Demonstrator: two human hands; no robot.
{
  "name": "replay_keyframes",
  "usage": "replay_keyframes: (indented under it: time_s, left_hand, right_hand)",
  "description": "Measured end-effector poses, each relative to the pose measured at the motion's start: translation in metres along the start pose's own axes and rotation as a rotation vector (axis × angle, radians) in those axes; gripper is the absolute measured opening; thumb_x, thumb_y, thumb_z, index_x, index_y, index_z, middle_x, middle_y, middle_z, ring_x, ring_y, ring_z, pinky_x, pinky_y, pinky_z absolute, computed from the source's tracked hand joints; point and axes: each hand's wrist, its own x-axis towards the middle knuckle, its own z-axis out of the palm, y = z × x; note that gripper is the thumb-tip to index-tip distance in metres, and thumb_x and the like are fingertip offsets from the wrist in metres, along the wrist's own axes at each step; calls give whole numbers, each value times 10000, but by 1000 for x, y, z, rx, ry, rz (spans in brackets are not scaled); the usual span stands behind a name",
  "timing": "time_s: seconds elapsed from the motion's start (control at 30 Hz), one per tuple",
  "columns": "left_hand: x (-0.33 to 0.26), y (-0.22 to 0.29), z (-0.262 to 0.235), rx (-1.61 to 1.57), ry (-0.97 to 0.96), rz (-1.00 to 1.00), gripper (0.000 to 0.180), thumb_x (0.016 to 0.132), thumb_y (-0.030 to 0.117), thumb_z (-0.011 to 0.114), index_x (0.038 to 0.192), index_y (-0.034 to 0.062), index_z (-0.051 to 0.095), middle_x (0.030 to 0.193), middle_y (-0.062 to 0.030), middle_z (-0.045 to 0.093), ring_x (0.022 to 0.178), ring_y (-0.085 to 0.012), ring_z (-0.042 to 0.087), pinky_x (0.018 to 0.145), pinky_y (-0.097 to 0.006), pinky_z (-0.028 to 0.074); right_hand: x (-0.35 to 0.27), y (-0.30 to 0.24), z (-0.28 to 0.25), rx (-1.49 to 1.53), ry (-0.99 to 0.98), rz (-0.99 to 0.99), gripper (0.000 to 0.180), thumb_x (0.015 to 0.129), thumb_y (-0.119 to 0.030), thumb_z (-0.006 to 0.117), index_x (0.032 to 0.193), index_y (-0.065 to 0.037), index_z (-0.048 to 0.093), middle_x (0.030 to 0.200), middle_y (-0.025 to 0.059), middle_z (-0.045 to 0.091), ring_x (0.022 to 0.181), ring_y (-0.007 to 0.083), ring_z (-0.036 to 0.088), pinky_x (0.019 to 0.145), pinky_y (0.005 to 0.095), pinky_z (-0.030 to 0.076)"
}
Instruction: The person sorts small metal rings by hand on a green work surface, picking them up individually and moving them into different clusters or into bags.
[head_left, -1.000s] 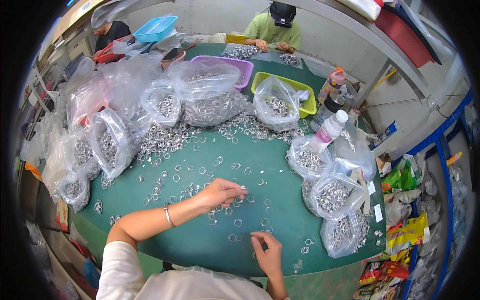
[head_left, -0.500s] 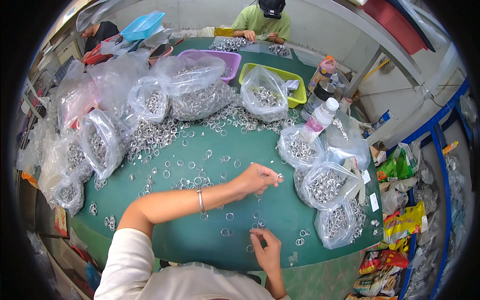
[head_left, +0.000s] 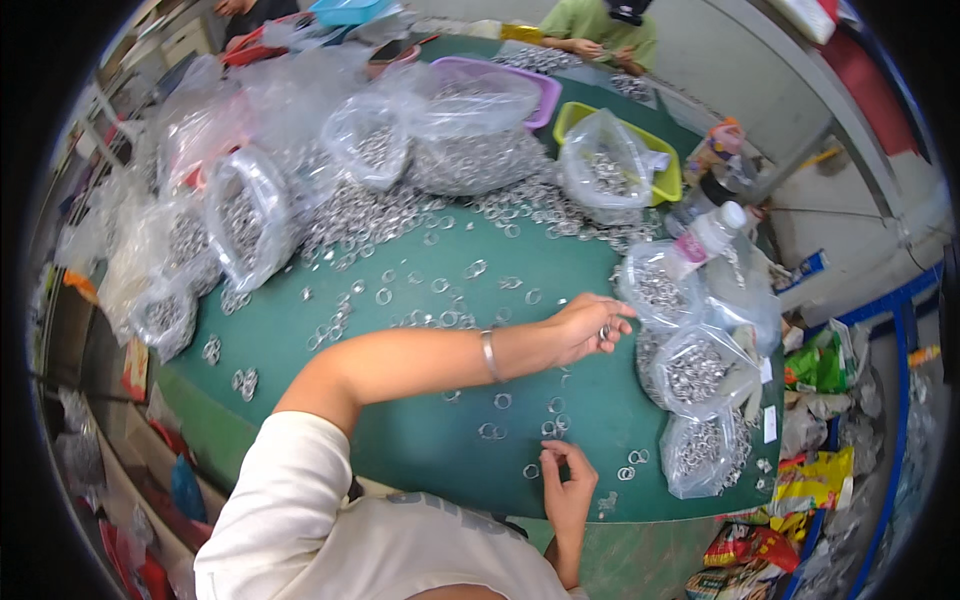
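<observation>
My left arm, with a silver bangle (head_left: 488, 356) at the wrist, reaches across the green table. My left hand (head_left: 583, 332) is beside the bags on the right, its fingers curled around a metal ring (head_left: 605, 333) while the index finger points outward. Just right of its fingertips stands an open clear bag (head_left: 662, 290) of metal rings. My right hand (head_left: 571, 484) rests low over the table near its front edge. Its thumb and index finger are drawn together by a few loose rings (head_left: 555, 426); whether something small is between them is unclear.
Ring-filled bags (head_left: 695, 372) line the right side, near a white-capped bottle (head_left: 708, 238). Loose rings and larger bags (head_left: 250, 225) crowd the left and back. Behind them are a purple basin (head_left: 545, 95) and a green basin (head_left: 668, 185). Across the table, a person (head_left: 600, 35) handles small pieces.
My left hand has moved right toward the bags, and its fingers have turned and partly opened out, the ring now lying among them. My right hand stays by the same rings. The whole view has shifted.
</observation>
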Motion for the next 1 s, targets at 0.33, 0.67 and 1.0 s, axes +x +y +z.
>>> replay_keyframes:
  time_s: [0.33, 0.67, 1.0]
  left_hand:
    - [-174, -12, -95, -570, -139, 118, 460, 977, 175, 383, 1385, -39, 371, 1404, -224, 415, 1255, -315, 458, 1082, -431, 345]
    - [-268, -64, -146, -342, 332, 313, 280, 973, 114, 495, 1228, 9, 545, 1008, -36, 589, 830, -96, 526, 693, -237, 457]
    - [-360, -83, -187, -137, 925, 710, 273, 979, 44, 420, 1192, -3, 583, 898, -25, 557, 781, -99, 528, 692, -237, 474]
  right_hand:
    - [12, -15, 29, -38, -135, -66, 110, 828, 24, 619, 932, 4, 648, 776, 95, 595, 685, 185, 581, 653, 287, 464]
    - [9, -29, 75, -97, -336, -96, 106, 832, 22, 597, 931, 22, 637, 754, 99, 572, 657, 183, 546, 636, 294, 450]
    - [11, -49, 113, -183, -521, -204, 112, 823, 9, 602, 929, 29, 629, 748, 90, 569, 644, 184, 528, 619, 305, 439]
